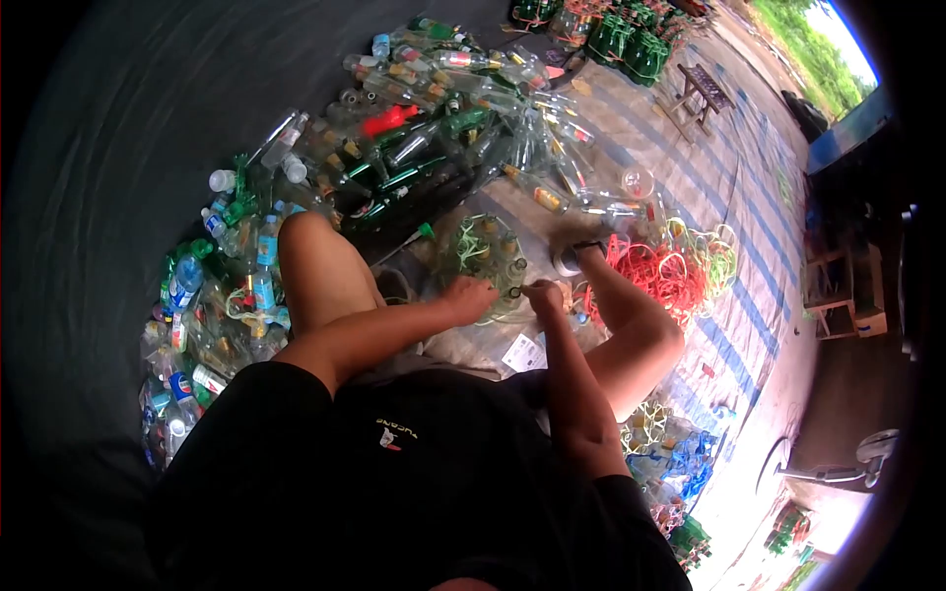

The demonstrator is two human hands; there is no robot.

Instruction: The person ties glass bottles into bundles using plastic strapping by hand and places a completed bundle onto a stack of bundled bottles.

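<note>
Between my knees stands a bundle of clear glass bottles (480,250), with pale green plastic strapping around it. My left hand (471,299) is closed at the near left side of this bundle, its fingers curled, and what they grip is hidden. On the near right side, my right hand (546,297) has its fingers pinched together beside a dark round bottle mouth (515,292). Whatever lies in that pinch is too small to make out. A tangle of red strapping (658,278) lies beyond my right leg.
A large heap of loose glass bottles (473,89) spreads ahead, and plastic bottles (184,286) pile up on the left. A small wooden stool (703,96) stands on the striped tarp (754,227). Bundled green bottles (631,47) stand at the back. White paper (523,353) lies near my right hand.
</note>
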